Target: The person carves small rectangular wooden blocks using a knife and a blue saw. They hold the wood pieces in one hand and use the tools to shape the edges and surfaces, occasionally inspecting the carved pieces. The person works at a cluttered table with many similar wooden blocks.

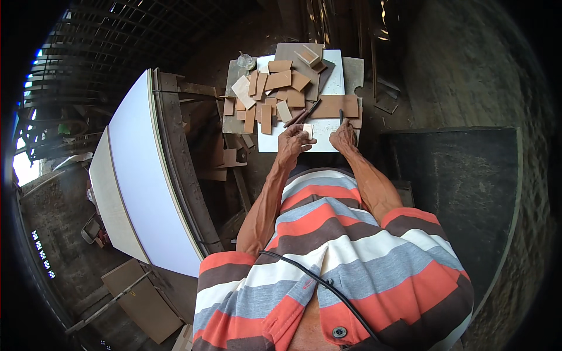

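My left hand (294,141) is closed on a small pale wooden block (308,129) above the near edge of the white board (272,144). To its right, my right hand (344,138) grips a slim dark stick-like tool (341,115) that points away from me; its kind is too small to tell. Just beyond the hands lies a dark long-handled tool (304,113), and beside it a larger brown wooden board (333,106). Many small brown wooden rectangles (277,80) are heaped loosely across the far left of the work surface.
A glass jar (245,61) stands at the far left corner. Beyond the heap is a small joined wooden piece (309,57). Large white sheets (146,158) lean along my left, and a dark panel (456,193) lies on my right. A black cable (304,270) crosses my shirt.
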{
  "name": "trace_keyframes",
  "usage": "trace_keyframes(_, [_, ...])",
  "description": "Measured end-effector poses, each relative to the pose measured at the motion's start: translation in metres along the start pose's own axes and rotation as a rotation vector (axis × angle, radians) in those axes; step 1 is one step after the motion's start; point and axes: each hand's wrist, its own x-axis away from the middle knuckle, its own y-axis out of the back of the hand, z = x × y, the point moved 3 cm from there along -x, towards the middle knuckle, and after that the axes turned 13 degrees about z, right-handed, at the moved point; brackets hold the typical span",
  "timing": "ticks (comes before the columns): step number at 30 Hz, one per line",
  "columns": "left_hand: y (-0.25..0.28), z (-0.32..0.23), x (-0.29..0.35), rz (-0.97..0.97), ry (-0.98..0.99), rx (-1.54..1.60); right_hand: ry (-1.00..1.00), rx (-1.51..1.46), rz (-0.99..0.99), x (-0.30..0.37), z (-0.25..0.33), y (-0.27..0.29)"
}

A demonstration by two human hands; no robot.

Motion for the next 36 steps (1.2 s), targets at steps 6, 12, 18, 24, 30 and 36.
trace_keyframes(6, [0.005, 0.003, 0.0, 0.008, -0.034, 0.022, -0.024, 0.012, 0.018, 0.003, 0.002, -0.007])
trace_keyframes(12, [0.017, 0.001, -0.017, 0.013, 0.014, -0.155, -0.068, 0.002, 0.022, 0.01, 0.008, -0.005])
trace_keyframes(18, [0.036, -0.003, -0.055, 0.051, -0.084, -0.336, 0.083, 0.127, -0.172, 0.023, 0.033, 0.007])
trace_keyframes(24, [0.041, -0.023, -0.089, -0.038, -0.228, -0.74, 0.548, -0.018, -0.02, 0.04, 0.097, 0.025])
trace_keyframes(30, [0.037, -0.052, -0.098, 0.023, -0.215, -0.896, 0.516, 0.105, -0.189, 0.022, 0.11, 0.03])
trace_keyframes(36, [0.054, -0.048, -0.115, 0.059, -0.27, -0.876, 0.446, 0.079, -0.119, 0.003, 0.122, 0.031])
